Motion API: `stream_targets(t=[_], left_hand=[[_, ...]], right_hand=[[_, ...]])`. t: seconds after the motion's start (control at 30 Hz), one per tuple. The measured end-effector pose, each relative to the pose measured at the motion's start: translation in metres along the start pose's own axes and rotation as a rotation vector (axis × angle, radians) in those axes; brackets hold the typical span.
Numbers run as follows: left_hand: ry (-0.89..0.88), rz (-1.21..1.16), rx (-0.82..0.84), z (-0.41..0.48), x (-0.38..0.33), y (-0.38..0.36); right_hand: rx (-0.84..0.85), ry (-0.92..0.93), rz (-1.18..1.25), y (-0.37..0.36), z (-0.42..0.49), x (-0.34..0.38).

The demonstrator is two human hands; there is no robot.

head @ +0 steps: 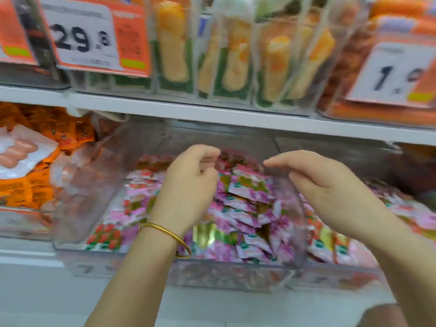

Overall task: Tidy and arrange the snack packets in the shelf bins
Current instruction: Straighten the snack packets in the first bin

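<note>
A clear plastic bin (236, 277) on the lower shelf holds several small pink and purple snack packets (245, 208), heaped loosely. Both my hands hover just above that heap. My left hand (188, 185), with a gold bangle on its wrist, has its fingers curled in with nothing visible in them. My right hand (323, 178) is over the bin's right side, palm down, fingers stretched to the left and holding nothing. The view is blurred by motion.
To the left, a bin of orange packets (35, 192) holds a white sausage pack (18, 152). Another pink-packet bin (349, 251) stands to the right. The upper shelf (212, 114) carries clear bins of green and orange snack sticks (236, 62) and price tags (82, 36).
</note>
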State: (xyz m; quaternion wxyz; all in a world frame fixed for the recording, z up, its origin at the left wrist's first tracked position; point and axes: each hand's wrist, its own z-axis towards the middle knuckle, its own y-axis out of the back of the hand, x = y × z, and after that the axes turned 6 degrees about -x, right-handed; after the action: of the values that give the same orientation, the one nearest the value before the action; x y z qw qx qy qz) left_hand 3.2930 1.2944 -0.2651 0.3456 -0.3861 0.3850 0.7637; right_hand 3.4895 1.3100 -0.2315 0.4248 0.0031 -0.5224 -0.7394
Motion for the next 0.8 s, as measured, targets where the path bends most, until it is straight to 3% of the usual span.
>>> stream_targets(t=[0.23,0.33,0.53,0.63,0.8], left_hand=[[-0.419,0.187,0.198,-0.029,-0.049,-0.100],[-0.459,0.263,0.254,-0.032,-0.050,-0.128],[-0.432,0.315,0.212,-0.028,-0.049,-0.151],[-0.432,0.318,0.196,-0.026,-0.047,-0.154],[-0.419,0.305,0.197,-0.027,-0.046,-0.153]], right_hand=[[-0.259,-0.359,-0.091,0.048,-0.053,-0.093],[-0.158,-0.387,-0.096,0.047,-0.068,-0.107],[0.312,-0.224,-0.311,0.043,-0.077,-0.114],[0.367,-0.213,-0.356,0.044,-0.081,-0.117],[0.289,-0.197,-0.225,0.044,-0.077,-0.121]])
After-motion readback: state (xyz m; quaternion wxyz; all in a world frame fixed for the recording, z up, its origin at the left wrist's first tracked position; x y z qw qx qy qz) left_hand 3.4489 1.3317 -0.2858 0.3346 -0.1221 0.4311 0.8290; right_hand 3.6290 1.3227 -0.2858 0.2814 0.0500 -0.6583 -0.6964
